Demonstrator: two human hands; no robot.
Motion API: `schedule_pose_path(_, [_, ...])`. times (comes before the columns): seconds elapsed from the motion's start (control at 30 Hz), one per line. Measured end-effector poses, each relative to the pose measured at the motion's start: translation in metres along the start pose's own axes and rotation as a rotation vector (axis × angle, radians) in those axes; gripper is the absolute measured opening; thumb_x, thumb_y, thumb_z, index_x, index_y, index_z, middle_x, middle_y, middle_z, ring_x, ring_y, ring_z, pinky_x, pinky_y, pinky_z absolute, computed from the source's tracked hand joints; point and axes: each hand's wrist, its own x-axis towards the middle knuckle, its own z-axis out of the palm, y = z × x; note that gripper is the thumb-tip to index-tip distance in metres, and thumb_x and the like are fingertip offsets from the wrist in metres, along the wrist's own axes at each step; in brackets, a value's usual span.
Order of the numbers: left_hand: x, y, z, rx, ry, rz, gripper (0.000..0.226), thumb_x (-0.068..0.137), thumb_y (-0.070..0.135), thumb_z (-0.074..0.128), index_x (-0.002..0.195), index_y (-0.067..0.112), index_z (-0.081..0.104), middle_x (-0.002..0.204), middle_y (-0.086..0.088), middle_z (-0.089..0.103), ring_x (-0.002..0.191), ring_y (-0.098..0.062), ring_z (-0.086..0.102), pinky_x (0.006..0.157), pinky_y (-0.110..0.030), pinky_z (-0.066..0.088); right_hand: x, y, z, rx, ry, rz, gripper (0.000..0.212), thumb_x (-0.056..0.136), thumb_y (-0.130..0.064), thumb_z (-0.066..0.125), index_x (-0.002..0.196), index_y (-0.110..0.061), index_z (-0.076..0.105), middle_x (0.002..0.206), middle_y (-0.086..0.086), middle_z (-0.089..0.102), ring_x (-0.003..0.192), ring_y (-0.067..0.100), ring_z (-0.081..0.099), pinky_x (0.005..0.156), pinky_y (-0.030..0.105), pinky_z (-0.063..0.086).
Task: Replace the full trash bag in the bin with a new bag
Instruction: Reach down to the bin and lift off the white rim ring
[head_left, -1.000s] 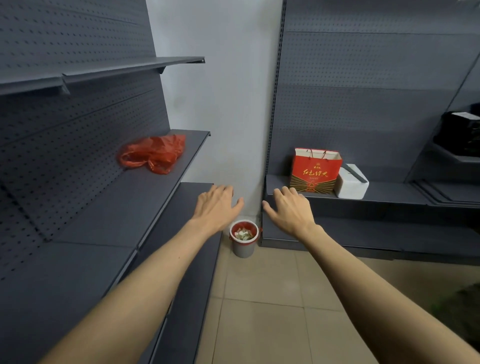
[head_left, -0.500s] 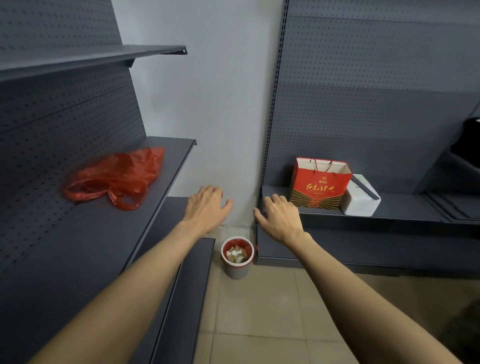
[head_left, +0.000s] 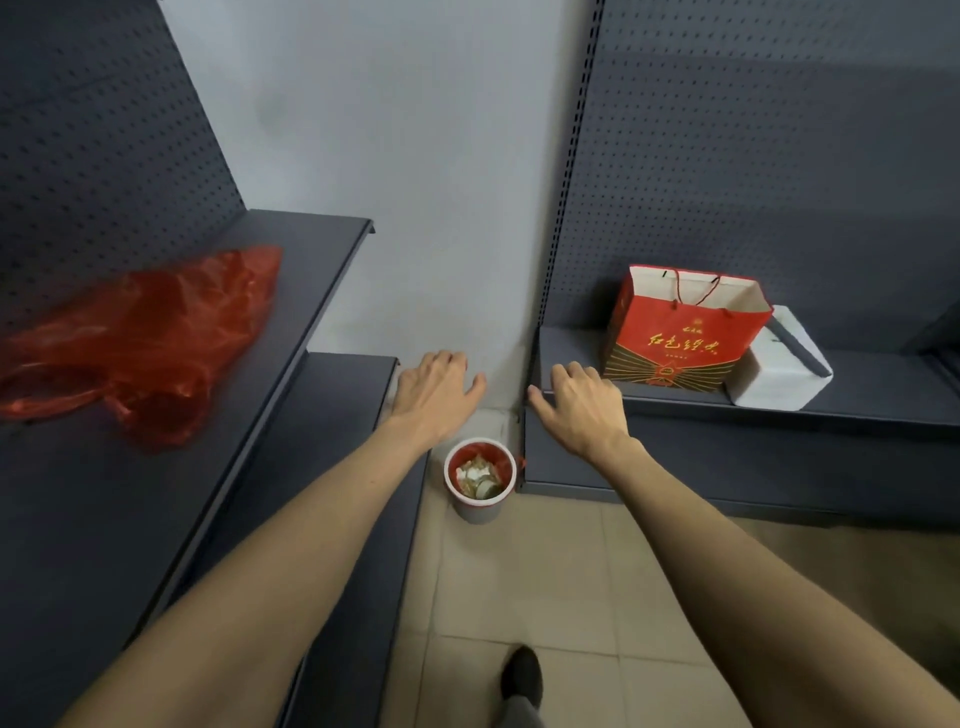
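A small grey bin stands on the tiled floor in the corner between two shelf units. Its red liner bag is folded over the rim and holds crumpled paper and other rubbish. A loose red plastic bag lies crumpled on the left middle shelf. My left hand and my right hand are stretched out palm down above and behind the bin, fingers apart, holding nothing.
Dark grey pegboard shelf units flank the corner. A red paper gift bag and a white box stand on the low right shelf. My dark shoe is on the floor tiles below.
The view has come closer to the corner and tipped down. The bin and both shelves look larger, and both hands stay spread above the bin. A shoe has come into view.
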Motion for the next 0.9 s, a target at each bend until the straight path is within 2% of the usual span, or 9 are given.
schedule_pose_path(0.27, [0.077, -0.004, 0.075, 0.041, -0.172, -0.104, 0.035, 0.098, 0.033, 0.036, 0.113, 0.008, 0.056, 0.111, -0.014, 0.063, 0.098, -0.030, 0.060, 0.076, -0.040, 0.048, 0.090, 0.051, 0.074, 0.036, -0.111, -0.044, 0.040, 0.096, -0.043, 0.043, 0.097, -0.005, 0.056, 0.099, 0.017, 0.062, 0.091, 0.037, 0.060, 0.067, 0.040, 0.043])
schedule_pose_path(0.37, [0.092, -0.015, 0.107, 0.021, -0.230, -0.172, 0.032, 0.099, 0.030, 0.038, 0.114, 0.007, 0.056, 0.105, -0.014, 0.065, 0.095, -0.031, 0.062, 0.072, -0.037, 0.042, 0.114, 0.063, 0.109, 0.048, -0.162, -0.038, 0.041, 0.097, -0.043, 0.041, 0.104, -0.005, 0.055, 0.103, 0.018, 0.062, 0.093, 0.038, 0.061, 0.069, 0.042, 0.045])
schedule_pose_path(0.5, [0.115, -0.035, 0.151, 0.004, -0.299, -0.239, 0.030, 0.100, 0.029, 0.038, 0.111, 0.008, 0.055, 0.098, -0.014, 0.066, 0.087, -0.030, 0.062, 0.068, -0.036, 0.046, 0.140, 0.068, 0.161, 0.079, -0.236, 0.008, 0.040, 0.099, -0.040, 0.039, 0.109, -0.005, 0.054, 0.110, 0.018, 0.062, 0.100, 0.038, 0.060, 0.074, 0.045, 0.047])
schedule_pose_path(0.57, [0.129, -0.047, 0.177, 0.000, -0.306, -0.237, 0.029, 0.100, 0.029, 0.038, 0.113, 0.008, 0.053, 0.095, -0.015, 0.066, 0.083, -0.030, 0.062, 0.064, -0.035, 0.042, 0.152, 0.068, 0.191, 0.083, -0.257, 0.023, 0.039, 0.099, -0.039, 0.038, 0.110, -0.005, 0.054, 0.112, 0.018, 0.062, 0.100, 0.039, 0.060, 0.075, 0.046, 0.048])
schedule_pose_path(0.73, [0.163, -0.084, 0.278, 0.027, -0.286, -0.230, 0.028, 0.101, 0.028, 0.036, 0.109, 0.007, 0.052, 0.095, -0.015, 0.065, 0.073, -0.023, 0.049, 0.060, -0.035, 0.035, 0.180, 0.071, 0.296, 0.085, -0.233, 0.034, 0.036, 0.100, -0.038, 0.036, 0.107, -0.007, 0.052, 0.106, 0.016, 0.061, 0.094, 0.036, 0.061, 0.066, 0.042, 0.044])
schedule_pose_path(0.9, [0.168, -0.130, 0.416, -0.006, -0.239, -0.224, 0.025, 0.101, 0.029, 0.036, 0.109, 0.009, 0.048, 0.089, -0.013, 0.062, 0.069, -0.021, 0.047, 0.057, -0.034, 0.033, 0.197, 0.077, 0.435, 0.097, -0.217, 0.052, 0.035, 0.100, -0.038, 0.035, 0.108, -0.007, 0.050, 0.104, 0.015, 0.061, 0.090, 0.035, 0.061, 0.063, 0.039, 0.038])
